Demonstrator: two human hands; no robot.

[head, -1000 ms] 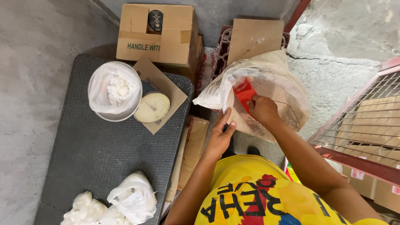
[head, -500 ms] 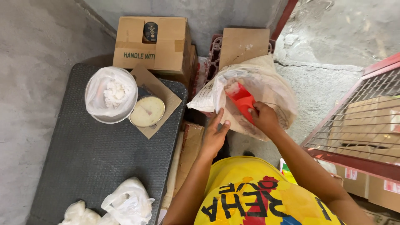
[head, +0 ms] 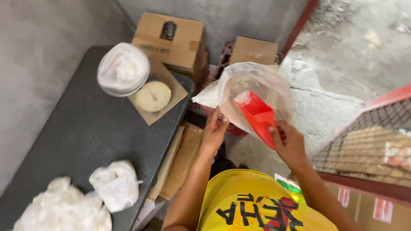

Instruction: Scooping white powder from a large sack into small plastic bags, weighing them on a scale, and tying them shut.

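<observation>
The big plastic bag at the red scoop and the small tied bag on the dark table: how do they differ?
The big plastic bag is open, held at its rim by the left hand; the small tied bag is closed and lies untouched. The big plastic bag takes the red scoop from the right hand. Both are thin, whitish plastic.

Bag (head: 252, 92): contents unclear through the cloudy plastic; base hidden behind the left hand (head: 213, 132) and scoop (head: 257, 116).
Scoop: handle hidden inside the right hand (head: 290, 145).
White bags (head: 64, 209): cut off by the lower edge.
Cage (head: 368, 141): cut off at right; load blurred.
Dark object (head: 168, 30) on box (head: 171, 42): too small to identify.
</observation>
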